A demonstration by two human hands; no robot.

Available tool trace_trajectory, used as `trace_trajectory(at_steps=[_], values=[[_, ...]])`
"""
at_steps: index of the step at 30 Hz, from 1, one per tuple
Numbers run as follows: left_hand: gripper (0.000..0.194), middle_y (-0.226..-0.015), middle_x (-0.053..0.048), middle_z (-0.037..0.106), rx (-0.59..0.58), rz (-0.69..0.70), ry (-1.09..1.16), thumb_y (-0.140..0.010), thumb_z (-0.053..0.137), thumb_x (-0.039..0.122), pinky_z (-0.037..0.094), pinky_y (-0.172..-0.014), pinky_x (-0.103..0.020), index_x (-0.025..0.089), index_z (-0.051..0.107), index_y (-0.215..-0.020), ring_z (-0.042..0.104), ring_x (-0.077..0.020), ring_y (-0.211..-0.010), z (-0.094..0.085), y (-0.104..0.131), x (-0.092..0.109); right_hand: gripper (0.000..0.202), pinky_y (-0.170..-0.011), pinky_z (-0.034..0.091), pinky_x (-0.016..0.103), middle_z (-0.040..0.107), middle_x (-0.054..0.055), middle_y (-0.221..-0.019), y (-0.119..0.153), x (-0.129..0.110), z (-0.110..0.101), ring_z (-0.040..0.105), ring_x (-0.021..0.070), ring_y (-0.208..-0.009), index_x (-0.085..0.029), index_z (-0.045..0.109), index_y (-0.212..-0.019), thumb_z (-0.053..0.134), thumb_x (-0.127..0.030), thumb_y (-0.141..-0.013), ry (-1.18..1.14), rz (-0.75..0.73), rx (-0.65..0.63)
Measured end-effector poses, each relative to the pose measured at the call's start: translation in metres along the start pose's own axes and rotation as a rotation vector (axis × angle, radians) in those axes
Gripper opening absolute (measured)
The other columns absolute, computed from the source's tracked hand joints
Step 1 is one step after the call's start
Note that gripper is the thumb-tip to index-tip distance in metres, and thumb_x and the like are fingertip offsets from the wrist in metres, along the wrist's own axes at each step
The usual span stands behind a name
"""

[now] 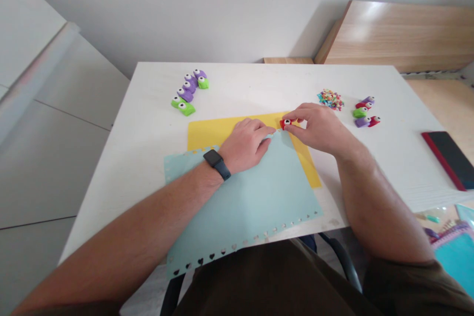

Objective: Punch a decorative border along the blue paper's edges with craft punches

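Note:
A light blue sheet (255,192) with small shapes cut along its edges lies over a yellow sheet (215,133) on the white table. My left hand (249,144), a dark watch on its wrist, rests flat on the blue sheet near its upper edge, fingers spread. Between thumb and fingers of my right hand (314,126) is a small red punch (285,124) with a white-and-black eye-like button. It sits at the blue sheet's upper right corner, above the yellow sheet. Tiny cut-out shapes lie in a colourful pile (331,99) beyond my right hand.
Several purple and green punches (187,91) stand at the back left. More punches (365,112), red, green and purple, are on the right. A black and red object (450,158) lies at the table's right edge. The blue sheet overhangs the front edge.

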State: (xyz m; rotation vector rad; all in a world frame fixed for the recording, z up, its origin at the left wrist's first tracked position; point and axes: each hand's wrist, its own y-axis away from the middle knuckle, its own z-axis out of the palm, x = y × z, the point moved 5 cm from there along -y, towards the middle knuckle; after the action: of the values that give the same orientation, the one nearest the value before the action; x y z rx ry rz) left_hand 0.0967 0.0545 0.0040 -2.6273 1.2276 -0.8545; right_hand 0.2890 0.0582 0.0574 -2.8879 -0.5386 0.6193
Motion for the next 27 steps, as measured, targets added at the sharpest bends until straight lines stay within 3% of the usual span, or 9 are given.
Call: trace_trajectory(at_steps=[27], values=[[0.033,-0.116,-0.012,0.069,-0.004,-0.003,0.003,-0.106,0.049,0.028,0.048,-0.102,-0.050,0.020,0.070,-0.130,0.060,-0.0280,-0.109,-0.0001,-0.0006,0.0006,0.018,-0.081,0.051,0.037,0.080,0.008,-0.096,0.0000,0.0008,0.0013,0.071,0.0236,-0.086,-0.022,0.085,-0.102,0.070,-0.027,-0.093,-0.001,0.008,-0.002]])
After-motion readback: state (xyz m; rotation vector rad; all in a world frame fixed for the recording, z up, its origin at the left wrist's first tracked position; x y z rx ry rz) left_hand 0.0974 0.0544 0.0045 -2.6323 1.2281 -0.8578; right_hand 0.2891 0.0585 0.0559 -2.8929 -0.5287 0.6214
